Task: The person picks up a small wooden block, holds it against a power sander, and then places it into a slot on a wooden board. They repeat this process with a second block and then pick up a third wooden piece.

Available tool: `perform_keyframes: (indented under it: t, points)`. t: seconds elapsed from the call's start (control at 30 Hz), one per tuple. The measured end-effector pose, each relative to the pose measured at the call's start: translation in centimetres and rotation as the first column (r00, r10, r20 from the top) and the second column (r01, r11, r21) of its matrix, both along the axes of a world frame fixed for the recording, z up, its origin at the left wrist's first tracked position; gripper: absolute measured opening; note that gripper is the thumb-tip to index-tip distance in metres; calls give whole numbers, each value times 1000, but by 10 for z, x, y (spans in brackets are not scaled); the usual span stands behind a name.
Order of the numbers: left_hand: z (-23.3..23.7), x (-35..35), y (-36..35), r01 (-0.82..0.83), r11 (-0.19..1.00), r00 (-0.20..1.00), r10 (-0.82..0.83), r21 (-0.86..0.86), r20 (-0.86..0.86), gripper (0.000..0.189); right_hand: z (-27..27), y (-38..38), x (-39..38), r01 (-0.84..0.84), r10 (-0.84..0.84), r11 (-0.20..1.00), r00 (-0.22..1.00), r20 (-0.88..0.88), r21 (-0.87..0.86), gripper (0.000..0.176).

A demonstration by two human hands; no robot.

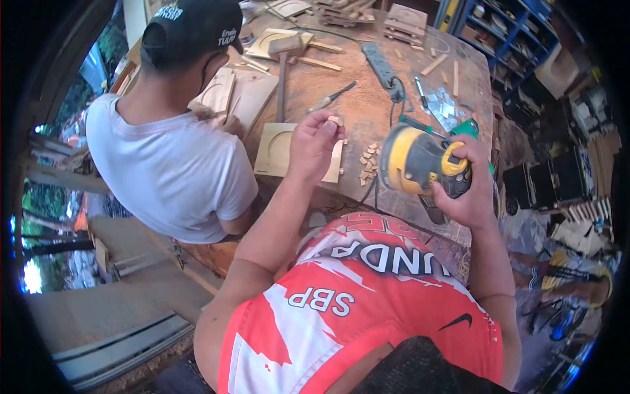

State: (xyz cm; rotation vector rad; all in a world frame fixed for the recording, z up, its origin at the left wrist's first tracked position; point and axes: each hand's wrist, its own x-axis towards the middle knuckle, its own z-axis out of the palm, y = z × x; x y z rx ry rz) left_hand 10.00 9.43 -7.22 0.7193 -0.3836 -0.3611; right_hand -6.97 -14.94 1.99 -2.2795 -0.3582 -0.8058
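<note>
1. The left hand is pinching one small wooden piece between thumb and fingers, the piece sitting at the hand's one o'clock. The right hand is gripping one yellow-and-black sander around its body, its round base tilting toward nine o'clock.
2. A cluster of small wooden blocks is lying on the bench at the left hand's four o'clock, between the hands — overlapping too much for an exact count.
3. One pale, smooth square board with a round recess is lying flat at the left hand's eight o'clock, partly under the forearm.
4. One blocky wooden mallet is resting at eleven o'clock from that hand; one slim tool with a wooden handle is lying near twelve.
5. Fine orange-brown sawdust is coating the bench, and one long power strip is lying at one o'clock.
6. Shiny, flat, angular pieces are overlapping at the right hand's eleven o'clock — their number is unclear.
7. One co-worker in a cap is leaning over the bench at nine o'clock.
</note>
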Motion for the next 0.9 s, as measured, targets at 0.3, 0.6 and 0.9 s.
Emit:
perform_keyframes:
  t: [0.3,0.6,0.9]
  points:
    - [27,-7,-20,-85,985,946,33,150,323,22,20,21,3,-102,102,995,981,164,-8,75]
    - [29,-10,-25,-25,993,952,-12,117,305,15,25,23,1,-61,72,997,973,221,-54,77]
    - [27,-9,-27,-15,994,948,-20,110,317,15,27,23,0,-29,48,996,968,245,-82,77]
